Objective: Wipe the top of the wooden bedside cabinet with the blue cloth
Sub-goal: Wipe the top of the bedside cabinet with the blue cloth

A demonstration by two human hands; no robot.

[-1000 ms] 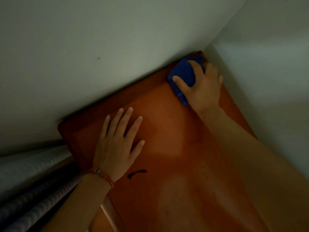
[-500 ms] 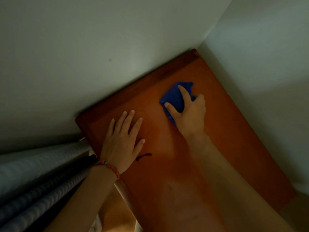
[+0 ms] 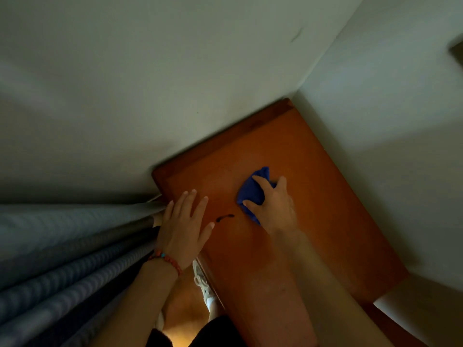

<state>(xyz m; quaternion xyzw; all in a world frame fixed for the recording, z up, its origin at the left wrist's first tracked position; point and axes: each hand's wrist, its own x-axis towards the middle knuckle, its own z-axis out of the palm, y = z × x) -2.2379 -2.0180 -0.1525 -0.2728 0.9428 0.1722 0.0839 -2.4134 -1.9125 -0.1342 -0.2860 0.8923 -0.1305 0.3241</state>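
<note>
Seen from above in a dim room, a wooden bedside cabinet (image 3: 313, 196) fills the corner where two pale walls (image 3: 125, 83) meet, its orange-brown top running from the corner down toward the viewer. The right hand (image 3: 271, 207) presses a bunched blue cloth (image 3: 251, 192) flat against the cabinet top, roughly midway across its width and toward the far end. The fingers spread over the cloth and curl onto it, so the hand is gripping the cloth while holding it down; blue fabric shows beyond the fingertips and beside the thumb. The bare right forearm stretches back along the wood toward the viewer. The left hand (image 3: 184, 226) lies open, palm down, fingers spread and straight, on the near left edge of the cabinet top, holding nothing. A beaded bracelet (image 3: 166, 260) of reddish beads with one turquoise bead circles its wrist. Between the two hands, a small dark curved mark (image 3: 224, 217) sits on the wood, just beside the left thumb tip and near the cloth. To the left, folds of grey-blue curtain (image 3: 62, 259) hang beside the cabinet. A white shoe (image 3: 203, 284) shows below, next to the cabinet's front edge.
</note>
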